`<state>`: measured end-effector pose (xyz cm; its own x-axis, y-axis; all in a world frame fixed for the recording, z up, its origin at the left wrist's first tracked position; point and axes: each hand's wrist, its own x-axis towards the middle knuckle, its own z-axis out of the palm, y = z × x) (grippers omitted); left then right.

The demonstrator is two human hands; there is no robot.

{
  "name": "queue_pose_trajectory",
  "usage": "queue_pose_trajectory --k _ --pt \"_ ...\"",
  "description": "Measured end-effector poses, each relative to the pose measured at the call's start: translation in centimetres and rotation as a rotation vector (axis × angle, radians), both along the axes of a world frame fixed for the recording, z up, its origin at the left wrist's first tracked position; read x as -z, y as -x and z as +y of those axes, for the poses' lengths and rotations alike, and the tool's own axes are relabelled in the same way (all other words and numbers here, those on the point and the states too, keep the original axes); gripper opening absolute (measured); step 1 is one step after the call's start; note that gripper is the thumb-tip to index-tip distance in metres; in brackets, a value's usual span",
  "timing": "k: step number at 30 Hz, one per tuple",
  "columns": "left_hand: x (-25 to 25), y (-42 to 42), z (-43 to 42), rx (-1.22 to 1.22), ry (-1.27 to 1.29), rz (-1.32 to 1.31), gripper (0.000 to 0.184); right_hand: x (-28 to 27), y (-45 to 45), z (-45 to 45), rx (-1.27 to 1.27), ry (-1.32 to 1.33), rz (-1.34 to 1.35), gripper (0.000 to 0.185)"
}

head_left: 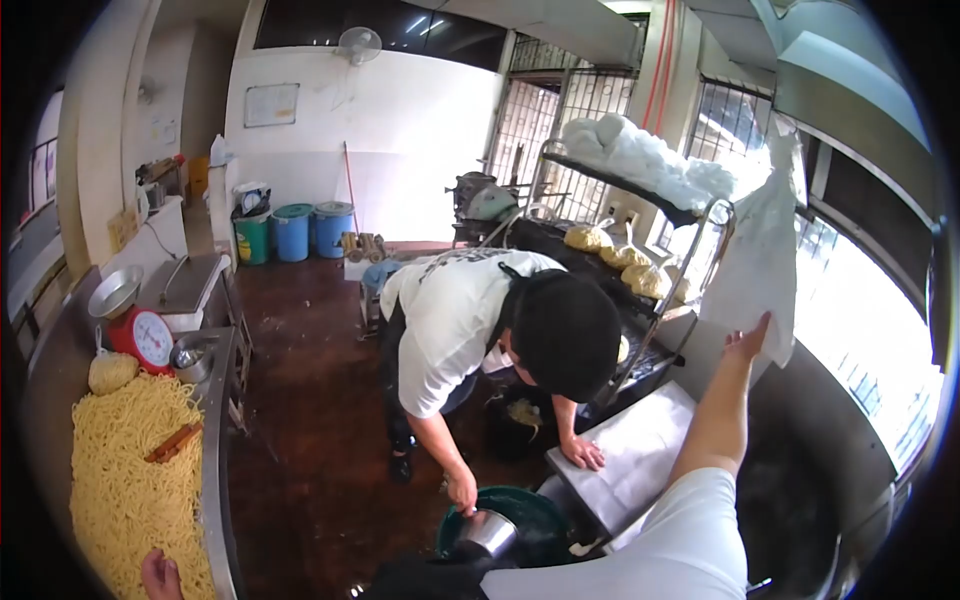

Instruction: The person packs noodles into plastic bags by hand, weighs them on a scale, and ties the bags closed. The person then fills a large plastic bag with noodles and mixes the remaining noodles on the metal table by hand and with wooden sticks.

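Observation:
My right hand [748, 340] is raised at the right, its fingers closed at the lower part of a hanging white plastic bag [755, 255]. My left hand [160, 574] shows only in part at the bottom left, beside a large heap of yellow noodles [135, 480]; what its fingers hold, if anything, I cannot make out. Wooden tongs [173, 443] lie on the noodles. Behind the heap are a bagged portion of noodles [112, 372], a red scale [150, 340] and a metal pot [192, 360].
A co-worker [470, 310] bends forward, one hand holding a metal pot [486, 533] over a green tub [540, 515], the other on a pale board [640, 450]. A rack [645, 185] holds white bags and bagged noodles [646, 281]. Bins [292, 232] stand behind.

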<state>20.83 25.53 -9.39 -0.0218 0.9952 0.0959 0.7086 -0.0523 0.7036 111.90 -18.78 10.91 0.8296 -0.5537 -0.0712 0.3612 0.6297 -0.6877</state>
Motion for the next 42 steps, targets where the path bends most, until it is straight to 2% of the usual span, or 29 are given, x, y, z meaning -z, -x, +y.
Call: queue_pose_trajectory --k 2,3,5,6,8,9,11,13,16,18,19,20,21,22,23,25,27,28,29,30,31,32,33,35,36,38,40,41,42 --pt "-0.7 -1.2 1.4 0.124 -0.044 0.009 0.049 -1.5 1.0 0.3 -0.019 0.119 -0.357 0.065" --pt "-1.4 -2.0 1.8 0.128 -0.042 0.012 0.049 -2.1 1.9 0.4 -0.015 0.121 -0.353 0.065" --pt "-3.1 -4.0 2.0 0.191 -0.024 -0.069 0.049 -3.3 3.9 1.2 -0.264 0.054 -0.333 0.050" --pt "-2.0 -4.1 3.0 0.196 -0.023 -0.062 0.049 -3.3 4.1 1.1 -0.259 0.054 -0.327 0.050" --pt "1.4 -3.9 6.0 0.234 -0.054 -0.348 0.036 -2.9 4.7 1.0 -0.545 0.029 -0.345 0.042" --pt "1.3 -4.4 6.0 0.234 -0.044 -0.338 0.036 -3.1 5.9 1.5 -0.544 0.034 -0.333 0.042" --pt "-0.7 -6.2 5.7 0.378 -0.023 -0.400 0.036 -4.1 9.5 3.7 -0.559 -0.007 -0.311 0.030" --pt "-2.6 -8.2 6.7 0.522 0.047 -0.387 0.037 -4.8 11.6 4.3 -0.551 -0.036 -0.284 0.027" --pt "-10.4 -15.5 3.9 0.874 0.113 -0.456 0.047 -5.3 13.5 4.1 -0.645 -0.024 -0.295 0.025" --pt "-14.9 -20.8 1.3 1.172 0.088 -0.358 0.048 -5.9 14.1 4.2 -0.681 -0.044 -0.308 0.024" --pt "-16.5 -23.6 -0.5 1.361 0.072 -0.401 0.049 -6.4 15.3 5.0 -0.719 -0.068 -0.318 0.024" --pt "-18.4 -26.4 -3.0 1.531 -0.050 -0.313 0.052 -6.8 16.3 5.6 -0.670 -0.116 -0.306 0.023" --pt "-20.8 -29.1 -5.7 1.670 -0.290 -0.196 0.056 -6.9 16.7 6.0 -0.680 -0.122 -0.324 0.023" --pt "-22.8 -31.5 -9.0 1.818 -0.166 -0.312 0.060 -6.7 16.5 5.8 -0.727 -0.097 -0.336 0.023" --pt "-22.2 -36.3 -11.7 1.912 -0.131 -0.351 0.060 -6.8 16.7 5.2 -0.768 -0.072 -0.350 0.024" --pt "-26.6 -40.3 -17.4 1.812 -0.266 -0.397 0.077 -7.3 19.4 7.2 -0.762 -0.223 -0.355 0.026" --pt "-28.8 -47.3 -21.4 1.766 -0.262 -0.576 0.084 -6.7 20.3 8.2 -0.849 -0.194 -0.329 0.029" --pt "-29.7 -50.6 -22.4 1.680 -0.482 -0.522 0.083 -6.9 23.6 9.2 -1.003 -0.257 -0.485 0.029" --pt "-30.6 -53.0 -23.9 1.590 -0.682 -0.473 0.081 -4.0 18.6 8.7 -0.999 -0.106 -0.704 0.028" --pt "-31.4 -54.3 -25.8 1.572 -0.346 -0.696 0.078 -6.2 23.4 9.2 -1.011 -0.215 -0.560 0.026" --pt "-32.0 -55.3 -27.3 1.509 0.005 -0.891 0.075 -6.4 24.5 8.8 -1.082 -0.234 -0.553 0.025" --pt "-31.8 -58.3 -27.3 1.349 -0.102 -0.836 0.065 -5.8 22.6 8.5 -1.106 -0.296 -0.472 0.024" --pt "-31.1 -63.5 -26.3 1.231 -0.054 -1.002 0.060 -5.3 20.5 8.0 -1.134 -0.362 -0.397 0.022" --pt "-30.6 -65.5 -27.0 0.932 -0.018 -1.167 0.060 -5.7 22.3 6.2 -1.013 -0.309 -0.335 0.022" --pt "-30.6 -64.1 -29.2 0.952 -0.016 -1.156 0.060 -6.0 23.2 5.2 -0.962 -0.294 -0.339 0.020" --pt "-31.3 -58.7 -32.7 0.936 0.372 -1.247 0.072 -5.7 22.9 4.2 -0.969 -0.310 -0.341 0.018" --pt "-31.3 -59.4 -33.3 0.980 0.386 -1.309 0.074 -5.9 22.7 3.3 -0.989 -0.311 -0.352 0.017" --pt "-31.2 -59.6 -33.4 1.011 0.405 -1.369 0.077 -5.6 22.8 2.9 -1.011 -0.334 -0.353 0.025" --pt "-31.1 -59.9 -33.5 1.027 0.310 -1.355 0.066 -5.2 23.0 2.6 -1.034 -0.358 -0.353 0.033"
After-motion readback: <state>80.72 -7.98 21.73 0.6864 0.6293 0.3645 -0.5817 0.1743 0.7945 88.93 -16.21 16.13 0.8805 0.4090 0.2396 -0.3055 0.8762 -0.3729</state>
